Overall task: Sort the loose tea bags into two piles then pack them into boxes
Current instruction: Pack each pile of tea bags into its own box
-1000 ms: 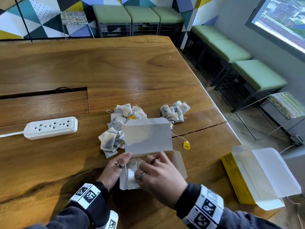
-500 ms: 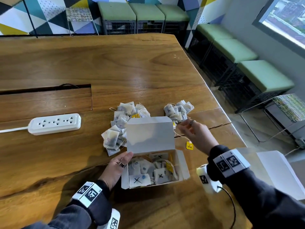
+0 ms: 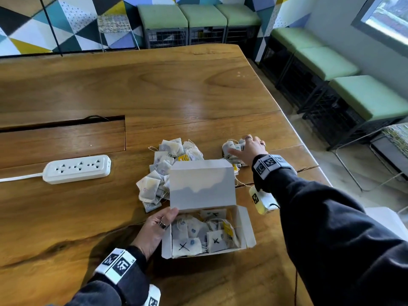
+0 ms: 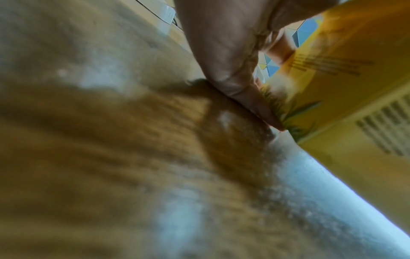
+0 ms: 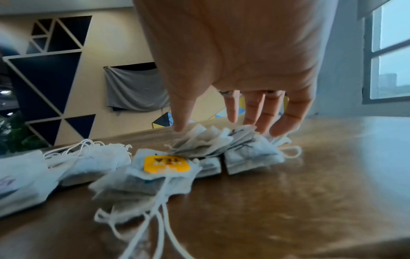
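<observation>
An open tea box [image 3: 244, 228] sits near the table's front edge with its grey lid [image 3: 202, 186] upright. Several tea bags [image 3: 186, 246] marked with a black X lie inside. My left hand [image 3: 154, 230] rests against the box's left end, thumb at the lid's corner; the left wrist view shows its fingers [image 4: 233, 70] pressed on the yellow box [image 4: 343, 91]. My right hand [image 3: 249, 146] reaches over the small pile of tea bags [image 3: 229, 149] behind the box. Its spread fingertips [image 5: 275, 129] touch the top bags [image 5: 250, 152]. A larger pile [image 3: 161, 171] lies left of the small one.
A white power strip [image 3: 77, 168] lies on the wooden table [image 3: 154, 89] to the left, beside a recessed cable hatch [image 3: 61, 138]. A yellow tea tag [image 5: 166, 163] and loose strings trail from the small pile. Green stools [image 3: 364, 96] stand past the table's right edge.
My right hand left the box, moved up and right, and now lies on the small pile. The left hand has stayed at the box's left end.
</observation>
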Action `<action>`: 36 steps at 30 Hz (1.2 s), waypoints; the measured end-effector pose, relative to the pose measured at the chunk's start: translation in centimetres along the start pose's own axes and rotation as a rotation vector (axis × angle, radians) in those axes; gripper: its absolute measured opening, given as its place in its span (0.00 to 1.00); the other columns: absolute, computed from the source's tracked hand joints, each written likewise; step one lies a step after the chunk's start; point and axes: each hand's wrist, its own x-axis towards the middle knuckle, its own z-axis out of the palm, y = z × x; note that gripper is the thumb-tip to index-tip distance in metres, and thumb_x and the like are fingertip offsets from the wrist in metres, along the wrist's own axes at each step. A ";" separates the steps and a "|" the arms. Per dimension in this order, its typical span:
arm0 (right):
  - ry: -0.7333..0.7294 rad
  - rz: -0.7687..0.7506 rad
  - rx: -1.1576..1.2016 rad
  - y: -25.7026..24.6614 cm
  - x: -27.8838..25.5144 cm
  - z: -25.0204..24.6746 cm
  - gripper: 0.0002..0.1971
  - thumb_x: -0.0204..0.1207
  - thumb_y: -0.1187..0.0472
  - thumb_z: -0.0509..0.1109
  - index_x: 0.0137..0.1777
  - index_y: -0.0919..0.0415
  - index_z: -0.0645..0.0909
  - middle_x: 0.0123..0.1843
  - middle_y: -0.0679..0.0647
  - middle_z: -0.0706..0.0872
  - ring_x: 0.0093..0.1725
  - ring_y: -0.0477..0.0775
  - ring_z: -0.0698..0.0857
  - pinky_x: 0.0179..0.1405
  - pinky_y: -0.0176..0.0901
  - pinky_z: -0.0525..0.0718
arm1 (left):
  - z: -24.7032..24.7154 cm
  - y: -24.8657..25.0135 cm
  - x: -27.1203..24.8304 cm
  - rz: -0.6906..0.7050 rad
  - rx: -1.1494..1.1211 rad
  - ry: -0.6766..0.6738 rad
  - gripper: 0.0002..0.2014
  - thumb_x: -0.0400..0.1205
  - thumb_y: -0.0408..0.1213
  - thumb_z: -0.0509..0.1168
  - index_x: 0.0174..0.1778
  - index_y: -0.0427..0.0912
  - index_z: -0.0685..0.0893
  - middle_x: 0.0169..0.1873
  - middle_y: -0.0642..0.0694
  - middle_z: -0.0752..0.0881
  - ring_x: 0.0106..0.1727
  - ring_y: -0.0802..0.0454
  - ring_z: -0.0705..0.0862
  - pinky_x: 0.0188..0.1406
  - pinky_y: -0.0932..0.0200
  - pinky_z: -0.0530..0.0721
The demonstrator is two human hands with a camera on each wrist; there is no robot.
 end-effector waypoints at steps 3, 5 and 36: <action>0.010 0.032 0.034 -0.9 0.9 0.8 0.40 0.68 0.38 0.73 0.73 0.61 0.65 0.70 0.62 0.73 0.72 0.63 0.69 0.69 0.58 0.73 | 0.0 -0.1 0.0 -0.005 0.006 0.013 0.46 0.45 0.73 0.74 0.54 0.46 0.85 0.49 0.48 0.91 0.51 0.51 0.89 0.41 0.67 0.85; -0.006 0.027 -0.022 -1.2 1.3 1.0 0.38 0.67 0.40 0.75 0.70 0.63 0.68 0.67 0.62 0.77 0.69 0.63 0.72 0.68 0.56 0.75 | 0.1 -0.1 0.0 -0.012 0.008 0.012 0.47 0.44 0.73 0.74 0.55 0.46 0.84 0.49 0.49 0.91 0.50 0.52 0.89 0.40 0.68 0.85; -0.376 -0.423 0.422 -1.3 -16.8 -0.5 0.07 0.71 0.63 0.75 0.47 0.56 0.81 0.37 0.52 0.87 0.34 0.50 0.85 0.36 0.46 0.87 | -0.1 0.2 -0.4 0.012 0.072 0.019 0.22 0.71 0.61 0.68 0.51 0.48 0.86 0.47 0.57 0.91 0.51 0.63 0.87 0.62 0.57 0.77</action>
